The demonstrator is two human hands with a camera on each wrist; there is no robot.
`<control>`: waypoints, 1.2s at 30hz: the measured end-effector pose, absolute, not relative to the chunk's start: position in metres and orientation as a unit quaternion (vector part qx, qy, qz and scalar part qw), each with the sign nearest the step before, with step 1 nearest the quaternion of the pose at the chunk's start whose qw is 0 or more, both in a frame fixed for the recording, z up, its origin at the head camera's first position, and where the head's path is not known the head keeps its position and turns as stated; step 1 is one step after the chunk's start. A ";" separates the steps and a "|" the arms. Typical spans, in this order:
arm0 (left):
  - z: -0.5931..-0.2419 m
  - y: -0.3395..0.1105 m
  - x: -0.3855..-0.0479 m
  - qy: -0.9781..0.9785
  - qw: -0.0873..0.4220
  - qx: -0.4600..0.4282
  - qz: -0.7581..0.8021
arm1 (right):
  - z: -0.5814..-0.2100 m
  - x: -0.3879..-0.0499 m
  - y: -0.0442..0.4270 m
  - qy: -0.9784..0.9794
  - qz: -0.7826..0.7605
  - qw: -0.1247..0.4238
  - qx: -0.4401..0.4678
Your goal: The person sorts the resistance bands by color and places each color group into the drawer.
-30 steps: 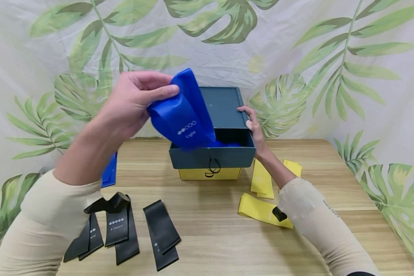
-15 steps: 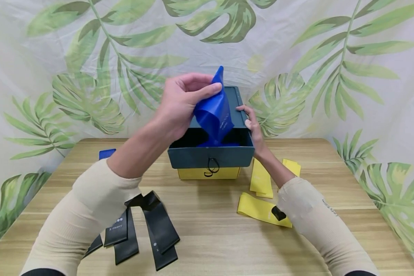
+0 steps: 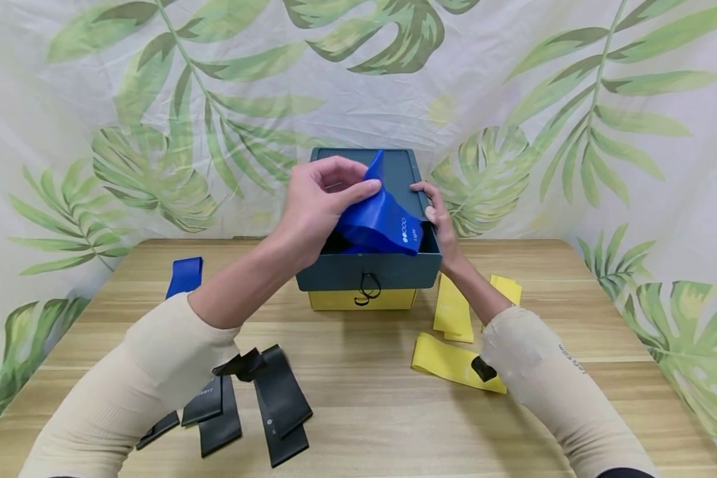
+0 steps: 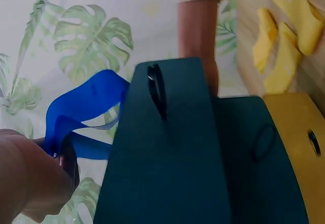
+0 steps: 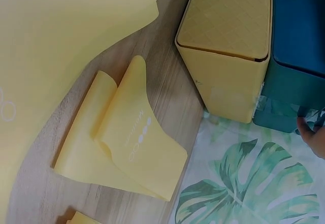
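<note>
Between thumb and fingers, the left hand point(image 3: 319, 209) pinches a blue "Light" band point(image 3: 378, 216), whose lower end lies over the open dark teal drawer point(image 3: 367, 271). In the left wrist view the band point(image 4: 86, 99) loops out from the left hand point(image 4: 38, 176) beside the drawer front point(image 4: 165, 158). The right hand point(image 3: 442, 226) holds the right side of the teal box point(image 3: 388, 166); in the right wrist view its fingers point(image 5: 304, 130) touch that box point(image 5: 297, 89). Inside the drawer, some blue shows, mostly hidden by the band.
A yellow box point(image 3: 361, 301) sits under the teal one. Black bands point(image 3: 283, 405) lie at the front left, partly behind the left sleeve. A blue band point(image 3: 185, 273) is at the back left. Yellow bands point(image 3: 454, 309) lie on the right, near the right forearm.
The left hand has carried the blue band rightward from the left, then lowered it over the drawer. The right hand stays at the box's side.
</note>
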State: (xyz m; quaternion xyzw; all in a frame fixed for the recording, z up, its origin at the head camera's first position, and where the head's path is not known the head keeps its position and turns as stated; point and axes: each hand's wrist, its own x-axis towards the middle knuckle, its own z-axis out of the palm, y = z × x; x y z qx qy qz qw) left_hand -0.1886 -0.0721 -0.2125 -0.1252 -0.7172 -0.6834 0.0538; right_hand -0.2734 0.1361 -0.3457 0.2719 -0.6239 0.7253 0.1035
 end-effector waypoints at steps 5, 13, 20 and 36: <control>-0.219 -0.088 -0.187 -0.763 0.057 -0.140 -0.628 | -0.346 -0.273 0.134 -0.638 0.711 0.125 0.268; -0.223 -0.105 -0.188 -0.834 0.067 -0.164 -0.523 | -0.347 -0.273 0.136 -0.640 0.704 0.140 0.273; -0.222 -0.115 -0.190 -0.871 0.050 -0.194 -0.448 | -0.348 -0.274 0.136 -0.638 0.707 0.136 0.274; -0.218 -0.137 -0.196 -0.899 -0.004 -0.264 -0.350 | -0.347 -0.275 0.135 -0.640 0.705 0.134 0.275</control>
